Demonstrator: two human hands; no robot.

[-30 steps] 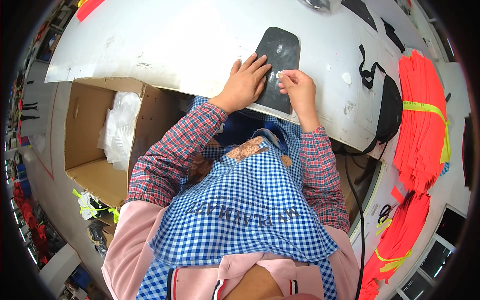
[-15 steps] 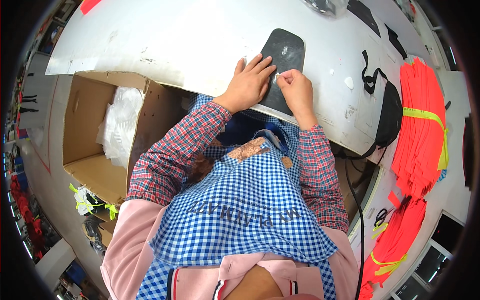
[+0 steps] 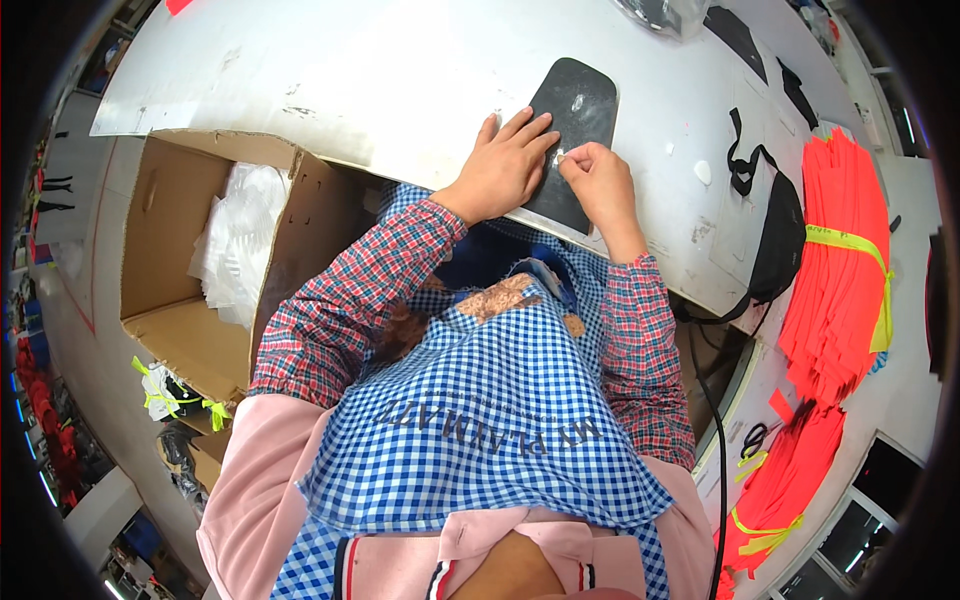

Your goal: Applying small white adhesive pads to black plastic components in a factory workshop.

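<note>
A flat black piece with rounded corners [image 3: 578,108] lies on the white table [image 3: 380,70], its near end at the table's edge. My left hand [image 3: 502,167] rests flat on the piece's left side, fingers spread, pressing it down. My right hand [image 3: 598,180] is over the piece's right part, its thumb and forefinger pinched on a small white bit [image 3: 560,155] at the piece's surface. Both forearms wear red plaid sleeves.
An open cardboard box [image 3: 190,260] with clear plastic bags stands at my left below the table. Stacks of orange fabric tied with yellow bands [image 3: 835,270] lie at the right. Black straps [image 3: 745,160] and a black bag [image 3: 780,250] sit on the table's right side.
The view has shifted slightly. My hands stay on the black piece; the right hand's fingers have closed in on the small white bit beside the left fingertips.
</note>
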